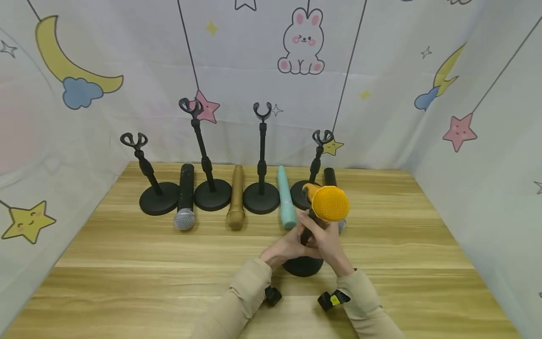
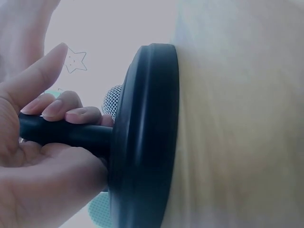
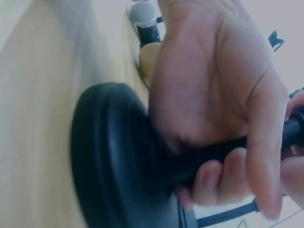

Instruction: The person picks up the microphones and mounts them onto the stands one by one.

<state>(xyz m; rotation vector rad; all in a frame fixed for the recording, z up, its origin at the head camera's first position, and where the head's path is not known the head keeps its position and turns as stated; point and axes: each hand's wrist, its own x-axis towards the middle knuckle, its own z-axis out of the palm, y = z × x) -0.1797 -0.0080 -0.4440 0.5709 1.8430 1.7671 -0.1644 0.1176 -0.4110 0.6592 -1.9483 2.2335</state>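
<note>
In the head view, a yellow microphone (image 1: 330, 203) sits at the top of a black microphone stand (image 1: 302, 268), its round head facing the camera. My left hand (image 1: 289, 247) grips the lower part of the pole. Higher up, just beneath the microphone, my right hand (image 1: 329, 238) holds the same pole. The left wrist view has the left fingers (image 2: 61, 107) curled round the pole close above the round base (image 2: 147, 137). From the right wrist, the base (image 3: 114, 156) and the left hand around the pole fill most of the picture.
Behind my hands stand several black microphone stands with bare clips, among them a left one (image 1: 158, 197) and a middle one (image 1: 261, 197). Between them lie a black microphone (image 1: 186, 193), a gold one (image 1: 237, 195) and a teal one (image 1: 285, 200). Another dark microphone (image 1: 329, 176) is partly hidden.
</note>
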